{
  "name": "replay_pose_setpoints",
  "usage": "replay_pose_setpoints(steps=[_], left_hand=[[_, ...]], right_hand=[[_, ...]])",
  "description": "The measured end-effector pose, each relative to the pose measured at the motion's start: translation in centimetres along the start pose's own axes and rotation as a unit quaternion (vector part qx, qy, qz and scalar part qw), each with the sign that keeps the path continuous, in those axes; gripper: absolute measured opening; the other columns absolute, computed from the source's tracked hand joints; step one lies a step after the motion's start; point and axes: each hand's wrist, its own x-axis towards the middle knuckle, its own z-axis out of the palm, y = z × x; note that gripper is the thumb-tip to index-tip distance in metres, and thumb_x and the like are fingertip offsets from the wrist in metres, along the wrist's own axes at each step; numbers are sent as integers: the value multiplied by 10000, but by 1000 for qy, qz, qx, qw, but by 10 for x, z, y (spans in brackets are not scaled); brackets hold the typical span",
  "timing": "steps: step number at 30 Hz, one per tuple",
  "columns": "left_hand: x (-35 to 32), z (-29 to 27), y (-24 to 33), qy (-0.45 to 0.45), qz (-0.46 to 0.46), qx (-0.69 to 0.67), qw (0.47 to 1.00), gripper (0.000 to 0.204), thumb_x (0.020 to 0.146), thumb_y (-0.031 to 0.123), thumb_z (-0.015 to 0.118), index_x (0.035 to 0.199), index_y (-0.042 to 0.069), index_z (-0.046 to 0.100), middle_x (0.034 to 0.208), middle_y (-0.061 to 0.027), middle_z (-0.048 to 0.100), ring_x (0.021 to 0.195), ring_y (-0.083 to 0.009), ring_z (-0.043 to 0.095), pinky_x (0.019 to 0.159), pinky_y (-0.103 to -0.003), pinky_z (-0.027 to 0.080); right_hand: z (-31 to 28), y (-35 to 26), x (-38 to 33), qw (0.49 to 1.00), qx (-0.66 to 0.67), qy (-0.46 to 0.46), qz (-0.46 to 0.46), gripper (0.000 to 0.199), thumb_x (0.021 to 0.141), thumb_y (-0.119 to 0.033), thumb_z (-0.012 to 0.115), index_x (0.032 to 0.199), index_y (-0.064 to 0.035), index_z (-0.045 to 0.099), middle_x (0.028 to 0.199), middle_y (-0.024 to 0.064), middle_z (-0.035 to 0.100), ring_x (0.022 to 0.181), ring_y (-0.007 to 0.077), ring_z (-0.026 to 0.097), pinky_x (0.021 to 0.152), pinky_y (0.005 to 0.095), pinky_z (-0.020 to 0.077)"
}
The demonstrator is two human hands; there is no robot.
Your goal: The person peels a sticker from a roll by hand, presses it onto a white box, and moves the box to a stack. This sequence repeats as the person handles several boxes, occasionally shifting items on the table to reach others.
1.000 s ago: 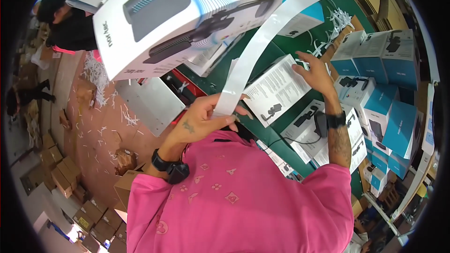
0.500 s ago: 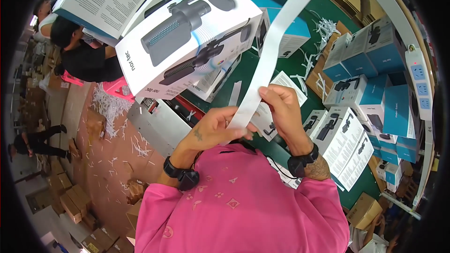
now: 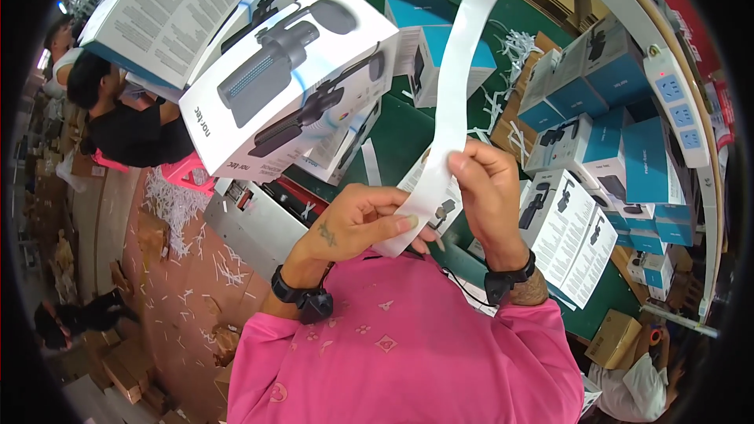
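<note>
A long white strip [image 3: 455, 94] comes down from the upper edge and runs between my two hands. My left hand [image 3: 357, 224] holds it near its lower end, with the thumb on top and fingers beneath. The loose end sticks out past the thumb toward my pink shirt. Higher on the strip, my right hand [image 3: 493, 196] pinches its right edge between thumb and finger. Just beyond the hands, partly hidden by the strip, lies a white printed sheet or box face [image 3: 448, 208]. A narrow white strip [image 3: 371, 162] rests on the green table [image 3: 400, 129].
Large white microphone boxes [image 3: 290, 71] are stacked at the left. Blue-and-white boxes [image 3: 589, 86] stand at the right, beside a power strip [image 3: 677, 110]. Paper shreds [image 3: 518, 51] lie on the table. Scraps litter the reddish floor [image 3: 184, 298]. A seated person [image 3: 126, 122] is at the far left.
The strip's lower end now extends farther past my left thumb toward my shirt. My right hand keeps its pinch. The whole view has shifted slightly.
</note>
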Motion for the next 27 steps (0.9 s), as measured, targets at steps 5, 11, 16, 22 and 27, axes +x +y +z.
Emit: replay_pose_setpoints(steps=[5, 11, 16, 22, 27], left_hand=[[11, 9, 5, -1, 42, 4, 999, 308, 983, 87, 589, 1244, -77, 588, 1098, -181, 717, 940, -246, 729, 862, -341, 559], [25, 12, 10, 0, 68, 45, 997, 325, 996, 135, 574, 1218, -102, 598, 1005, -219, 724, 867, -283, 738, 790, -355, 589], [19, 13, 6, -19, 45, 59, 997, 304, 983, 90, 570, 1213, -105, 605, 1020, -235, 720, 866, -290, 737, 806, -360, 581], [9, 15, 5, -16, 67, 96, 993, 311, 991, 109, 584, 1217, -104, 606, 1050, -229, 722, 871, -290, 740, 809, -363, 572], [-3, 21, 9, -9, 63, 120, 991, 302, 1002, 92, 571, 1232, -101, 602, 1098, -230, 717, 900, -282, 740, 805, -346, 570]], right_hand=[[4, -11, -4, 994, -79, -21, -76, 134, 920, -47, 657, 971, 60, 721, 944, 76, 680, 843, 94, 605, 718, 241, 464], [2, -29, -1, 994, -57, -30, -86, 218, 918, -74, 653, 1089, 56, 691, 995, 87, 667, 895, 125, 616, 803, 262, 483], [-16, -46, 33, 962, -152, 112, -197, 411, 930, -111, 636, 1309, 34, 565, 1161, 94, 619, 1080, 159, 593, 927, 292, 471], [-42, -166, 110, 647, -500, 240, -524, 368, 885, -157, 643, 1208, 20, 624, 1190, 218, 622, 1144, 382, 557, 1016, 417, 425], [-91, -267, 225, 599, -701, 173, -348, 450, 910, -235, 545, 1256, 46, 604, 1132, 262, 678, 1050, 398, 652, 993, 408, 476]])
